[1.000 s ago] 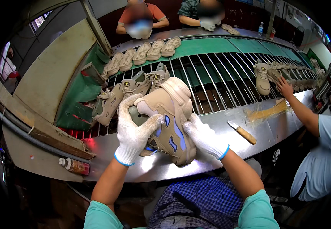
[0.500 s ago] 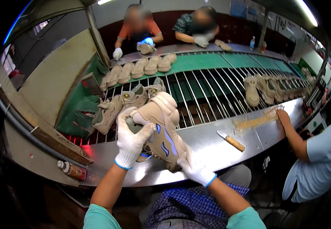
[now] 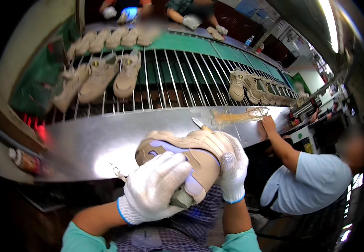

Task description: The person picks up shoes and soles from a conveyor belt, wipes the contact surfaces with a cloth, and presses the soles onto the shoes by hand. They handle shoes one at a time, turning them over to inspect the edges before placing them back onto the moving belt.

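Note:
Between my two white-gloved hands a beige sneaker (image 3: 202,161) with lilac panels is held above the metal bench, lying on its side with the toe toward the left and the sole edge upward. My left hand (image 3: 159,187) grips it at the collar and side, fingers laid over the upper. My right hand (image 3: 234,170) is wrapped round the heel end, its fingers partly behind the shoe. Just beyond the sneaker a knife (image 3: 199,123) lies on the bench, its wooden handle partly hidden by the shoe.
Beige sneakers (image 3: 127,77) stand on the roller rack (image 3: 182,84), with another row (image 3: 255,89) to the right. Soles (image 3: 114,38) line the green belt (image 3: 190,44). A neighbour's hand (image 3: 268,124) touches a yellowish strip (image 3: 236,116). A bottle (image 3: 24,161) lies at left.
The sneaker has turned from heel-up to lying sideways, its toe now leftward. My right hand has moved from the toe to the heel end. The view has shifted toward the right.

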